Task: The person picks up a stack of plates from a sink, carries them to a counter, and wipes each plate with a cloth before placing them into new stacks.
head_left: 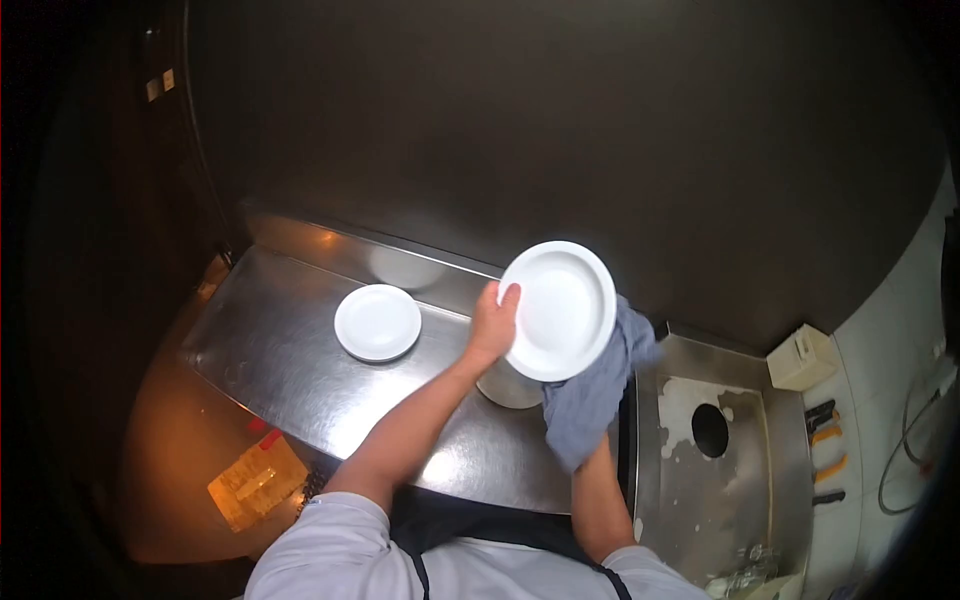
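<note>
My left hand (493, 322) grips a white plate (560, 310) by its left rim, thumb on the upper face. The plate is raised above the steel counter and tipped toward me. A blue-grey cloth (590, 405) hangs behind and below the plate's right side. My right hand is covered by that cloth, with only the wrist and forearm showing under it. On the counter to the left sits another white plate (378, 322), perhaps with more beneath it. Part of a further round, pale shape (510, 388) shows on the counter below the held plate.
The steel counter (270, 330) has a raised back edge against a dark wall. To the right is a steel basin (680, 480) with a round dark hole. A cream box (803, 358) and several orange- and black-handled tools (828, 450) are by the right wall. A yellowish board (258, 482) lies lower left.
</note>
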A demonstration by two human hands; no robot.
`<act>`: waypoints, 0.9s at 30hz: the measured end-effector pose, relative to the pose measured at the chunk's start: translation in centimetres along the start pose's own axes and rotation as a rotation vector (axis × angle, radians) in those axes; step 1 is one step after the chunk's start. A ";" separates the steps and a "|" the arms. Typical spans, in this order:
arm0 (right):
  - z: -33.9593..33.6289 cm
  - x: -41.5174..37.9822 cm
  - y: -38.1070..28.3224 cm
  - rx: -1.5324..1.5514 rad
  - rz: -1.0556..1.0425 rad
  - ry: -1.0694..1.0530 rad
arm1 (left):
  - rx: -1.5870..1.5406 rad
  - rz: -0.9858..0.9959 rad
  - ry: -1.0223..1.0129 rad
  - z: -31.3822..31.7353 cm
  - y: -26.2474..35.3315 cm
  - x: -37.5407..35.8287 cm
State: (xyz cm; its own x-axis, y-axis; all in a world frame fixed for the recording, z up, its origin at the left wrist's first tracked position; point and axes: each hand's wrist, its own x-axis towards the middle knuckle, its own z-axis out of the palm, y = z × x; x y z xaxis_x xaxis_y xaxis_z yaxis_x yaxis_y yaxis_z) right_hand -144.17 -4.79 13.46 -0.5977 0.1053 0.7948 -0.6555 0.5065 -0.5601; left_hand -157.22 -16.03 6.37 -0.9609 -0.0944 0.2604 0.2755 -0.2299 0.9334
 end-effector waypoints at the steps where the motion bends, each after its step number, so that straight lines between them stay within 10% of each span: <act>1: -1.1 0.0 1.6 0.328 0.201 -0.067 | 0.079 -0.032 -0.084 -1.3 1.1 -0.2; 3: -3.4 0.7 5.1 0.863 0.603 -0.108 | 0.244 -0.109 -0.278 -2.8 2.3 -0.7; 7: -2.1 -0.5 6.7 0.993 0.795 -0.004 | 0.116 0.099 -0.562 0.1 4.0 -5.3; 16: 3.5 -4.0 6.6 0.701 0.746 0.270 | 0.185 0.192 0.380 -3.8 2.4 -1.8; 20: 2.5 -1.3 5.5 0.682 0.691 0.373 | 0.145 0.262 0.075 -6.0 3.8 -4.4; 24: 0.1 -1.3 8.1 0.326 0.535 -0.022 | -0.076 0.047 -0.351 -8.9 8.7 -1.4; 27: 3.4 -1.9 6.7 0.707 0.548 0.229 | -0.097 -0.169 -0.366 -10.3 8.1 -0.7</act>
State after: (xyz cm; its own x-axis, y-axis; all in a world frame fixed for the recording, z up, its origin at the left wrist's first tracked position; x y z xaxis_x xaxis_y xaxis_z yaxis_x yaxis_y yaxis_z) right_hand -148.97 -4.53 7.36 -0.8513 0.3809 0.3609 -0.4822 -0.2967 -0.8243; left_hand -154.04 -27.83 11.16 -0.9345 0.2994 0.1926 0.0978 -0.3043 0.9475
